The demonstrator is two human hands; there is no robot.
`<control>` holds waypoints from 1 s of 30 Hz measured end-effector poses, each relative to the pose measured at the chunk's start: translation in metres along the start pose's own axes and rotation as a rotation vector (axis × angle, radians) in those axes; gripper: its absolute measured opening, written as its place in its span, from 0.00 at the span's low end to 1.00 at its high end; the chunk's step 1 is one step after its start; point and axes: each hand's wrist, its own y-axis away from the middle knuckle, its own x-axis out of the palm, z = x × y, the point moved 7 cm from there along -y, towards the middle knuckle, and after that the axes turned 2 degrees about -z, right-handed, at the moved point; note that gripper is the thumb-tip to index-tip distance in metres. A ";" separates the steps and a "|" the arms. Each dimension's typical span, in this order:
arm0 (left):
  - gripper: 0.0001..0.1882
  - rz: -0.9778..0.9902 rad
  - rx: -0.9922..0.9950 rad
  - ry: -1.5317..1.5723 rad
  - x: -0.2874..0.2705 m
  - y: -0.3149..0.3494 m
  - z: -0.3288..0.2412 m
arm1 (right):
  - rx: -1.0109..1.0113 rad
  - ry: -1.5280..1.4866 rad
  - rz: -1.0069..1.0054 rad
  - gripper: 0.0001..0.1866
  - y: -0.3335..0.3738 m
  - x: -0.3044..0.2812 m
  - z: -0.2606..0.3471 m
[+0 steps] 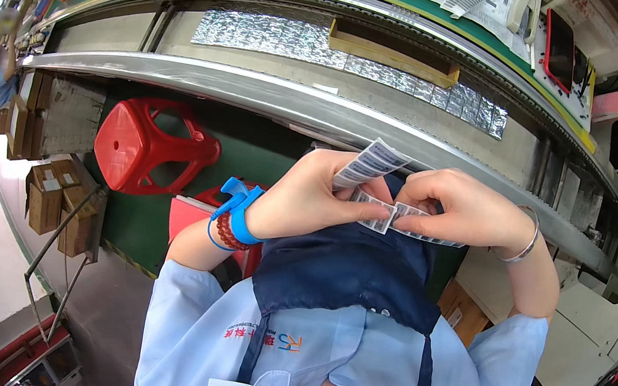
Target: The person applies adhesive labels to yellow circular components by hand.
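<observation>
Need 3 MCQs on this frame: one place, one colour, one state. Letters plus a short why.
1. Where is the red plastic stool?
A. to the person's left, under the conveyor rail
B. on the green belt
C. to the person's right

2. What colour is the wrist strap on the left arm?
A. yellow
B. blue
C. white

3. What are the hands doing with the label strip?
A. both pinch it
B. only the right hand touches it
C. it lies flat on the conveyor

Answers:
1. A, it lies tipped on its side below the metal rail.
2. B, the band is blue beside red beads.
3. A, left hand and right hand both grip it.
</observation>
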 end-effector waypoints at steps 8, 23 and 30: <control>0.06 -0.040 -0.009 0.033 -0.002 0.000 0.006 | 0.110 -0.118 0.053 0.08 0.001 0.003 -0.005; 0.06 -0.029 -0.021 0.041 -0.001 0.000 0.007 | 0.096 -0.115 0.089 0.09 0.000 0.006 -0.004; 0.06 -0.015 -0.020 0.010 0.001 -0.001 0.007 | 0.101 -0.128 0.095 0.09 0.002 0.007 -0.005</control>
